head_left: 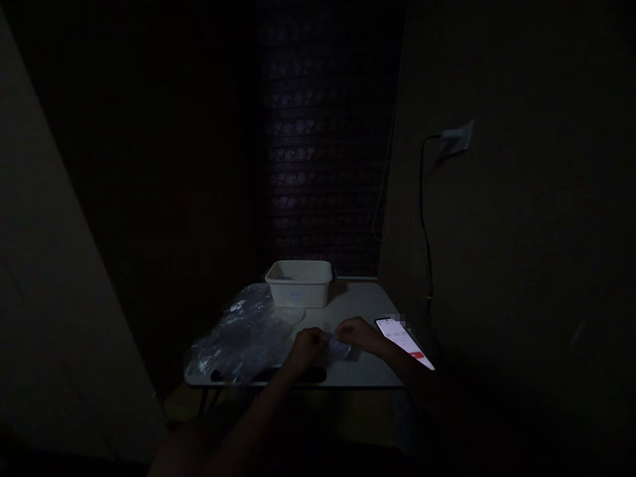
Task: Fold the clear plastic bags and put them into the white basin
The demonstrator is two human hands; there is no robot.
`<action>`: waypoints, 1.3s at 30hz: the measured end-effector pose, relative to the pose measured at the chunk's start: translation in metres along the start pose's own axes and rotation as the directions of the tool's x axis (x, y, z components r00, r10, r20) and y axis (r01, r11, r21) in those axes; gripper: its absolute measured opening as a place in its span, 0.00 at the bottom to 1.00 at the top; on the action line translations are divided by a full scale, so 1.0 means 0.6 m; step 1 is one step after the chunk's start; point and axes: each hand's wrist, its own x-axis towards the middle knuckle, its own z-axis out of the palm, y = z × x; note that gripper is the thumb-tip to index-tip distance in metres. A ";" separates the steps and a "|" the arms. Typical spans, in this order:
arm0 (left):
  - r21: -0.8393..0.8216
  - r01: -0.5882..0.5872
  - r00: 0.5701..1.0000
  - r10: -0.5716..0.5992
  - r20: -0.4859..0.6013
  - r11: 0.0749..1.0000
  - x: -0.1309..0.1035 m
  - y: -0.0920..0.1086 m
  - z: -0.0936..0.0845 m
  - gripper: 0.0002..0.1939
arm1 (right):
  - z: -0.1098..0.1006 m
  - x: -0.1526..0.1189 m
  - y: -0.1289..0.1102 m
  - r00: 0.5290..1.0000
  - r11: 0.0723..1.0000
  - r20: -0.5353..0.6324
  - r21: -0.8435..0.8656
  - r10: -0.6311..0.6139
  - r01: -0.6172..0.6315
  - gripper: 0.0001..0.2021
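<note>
In dim light, my left hand point(309, 346) is closed over the middle of the white table point(362, 305), its fingertips pinching the left edge of a small clear plastic bag point(338, 347). The fingers of my right hand point(355, 331) are closed on the same bag's upper right side. Whether anything is inside the bag is too dark to tell. A heap of crinkled clear plastic point(243, 334) covers the table's left part, just left of my left hand. Behind the hands stands a white rectangular tub point(301, 293); its contents are hardly visible.
A lit phone point(405, 341) lies at the table's right edge, beside my right forearm. A dark slot point(313, 375) runs along the front edge. Beyond the table hangs a dark blind point(313, 152); a black cable point(422, 199) drops from a wall socket point(462, 138).
</note>
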 end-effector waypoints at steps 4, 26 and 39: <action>0.042 -0.030 1.000 0.030 0.007 0.999 0.001 0.003 0.004 0.10 | 0.001 0.003 0.005 1.000 1.000 -0.021 -0.026 -0.011 0.010 0.06; -0.057 0.078 0.989 -0.084 -0.121 0.995 0.016 -0.009 0.008 0.08 | -0.011 0.010 0.014 0.999 0.994 -0.053 -0.111 0.005 -0.010 0.05; -0.180 0.079 0.981 -0.109 -0.160 0.981 0.015 -0.008 0.001 0.09 | -0.008 0.013 -0.003 0.999 0.997 -0.027 -0.074 0.035 -0.037 0.05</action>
